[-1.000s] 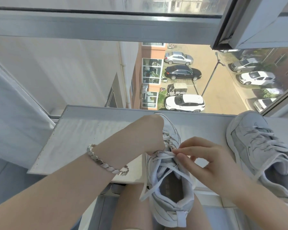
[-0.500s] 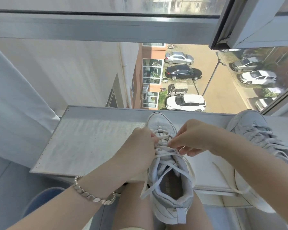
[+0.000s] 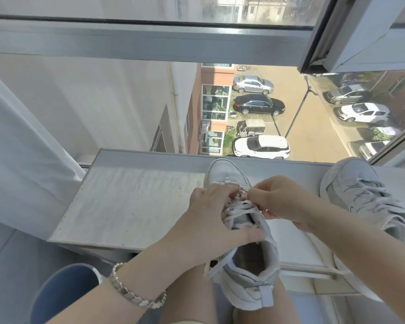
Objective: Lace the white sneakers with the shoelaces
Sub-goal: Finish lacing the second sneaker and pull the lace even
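Observation:
A white sneaker lies with its toe on the windowsill and its heel on my knee. White shoelace crosses over its tongue, and a loose end hangs off its left side. My left hand holds the shoe's left side, fingers curled at the upper eyelets. My right hand pinches the lace at the eyelets near the toe end. A second white sneaker, laced, lies on the sill to the right.
The sill ends at a large window looking far down on parked cars. A white curtain hangs at the left. A blue round container stands low at the left, beside my leg. A loose lace end trails off the right sneaker.
My right hand moved up from the shoe's middle to the eyelets near the toe. My left hand dropped lower along the shoe's left side. The view shifted slightly.

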### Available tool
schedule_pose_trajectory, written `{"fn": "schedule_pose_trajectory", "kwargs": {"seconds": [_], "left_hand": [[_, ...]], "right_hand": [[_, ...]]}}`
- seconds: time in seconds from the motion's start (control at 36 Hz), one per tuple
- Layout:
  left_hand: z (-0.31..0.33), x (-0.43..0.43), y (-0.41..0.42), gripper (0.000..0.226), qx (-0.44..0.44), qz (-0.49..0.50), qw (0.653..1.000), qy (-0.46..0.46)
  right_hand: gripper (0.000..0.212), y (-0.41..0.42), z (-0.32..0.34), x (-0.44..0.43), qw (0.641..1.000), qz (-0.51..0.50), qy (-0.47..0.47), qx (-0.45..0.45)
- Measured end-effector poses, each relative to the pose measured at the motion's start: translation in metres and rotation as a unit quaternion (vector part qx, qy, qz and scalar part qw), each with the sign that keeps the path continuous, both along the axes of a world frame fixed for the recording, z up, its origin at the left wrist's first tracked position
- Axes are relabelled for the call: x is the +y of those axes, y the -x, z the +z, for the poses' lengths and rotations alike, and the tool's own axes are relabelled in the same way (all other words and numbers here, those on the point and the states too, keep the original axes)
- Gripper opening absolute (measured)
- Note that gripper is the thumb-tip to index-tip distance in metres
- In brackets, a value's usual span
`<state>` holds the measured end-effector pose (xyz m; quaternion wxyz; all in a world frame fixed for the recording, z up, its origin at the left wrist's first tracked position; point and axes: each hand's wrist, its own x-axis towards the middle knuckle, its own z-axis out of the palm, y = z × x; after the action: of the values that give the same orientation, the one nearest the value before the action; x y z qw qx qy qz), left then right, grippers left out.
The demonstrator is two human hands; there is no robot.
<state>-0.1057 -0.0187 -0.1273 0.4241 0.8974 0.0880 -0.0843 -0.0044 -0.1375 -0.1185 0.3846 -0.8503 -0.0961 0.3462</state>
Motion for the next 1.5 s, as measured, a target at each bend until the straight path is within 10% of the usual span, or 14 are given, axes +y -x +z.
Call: {"fn": "schedule_pose_trajectory", "kwargs": {"seconds": [0.17,0.58,0.69,0.94,1.5], "left_hand": [[-0.017,-0.006,0.002,0.07,-0.086,0.037,0.995,-0.037],[-0.023,-0.005,0.003,0.061,-0.104,0.061,0.992,-0.047],[-0.015,0.001,-0.003,0.028,-0.114,0.073,0.991,0.001],[0.022,0.024,-0.032,0.05,0.103,0.063,0.98,0.16],[0.032,0.013,-0.058,0.01,0.104,-0.108,0.975,-0.162]], "right_hand": [[0.025,0.014,-0.019,-0.011,0.977,-0.07,-0.155,-0.132],[0.034,-0.002,-0.019,-0.014,0.89,-0.156,-0.347,0.252],[0.019,0.001,-0.021,-0.018,0.91,-0.103,-0.344,0.209],[0.012,0.013,-0.015,-0.022,0.979,0.008,-0.198,-0.052],[0.02,0.031,-0.039,-0.047,0.917,0.098,-0.252,-0.292]]}}
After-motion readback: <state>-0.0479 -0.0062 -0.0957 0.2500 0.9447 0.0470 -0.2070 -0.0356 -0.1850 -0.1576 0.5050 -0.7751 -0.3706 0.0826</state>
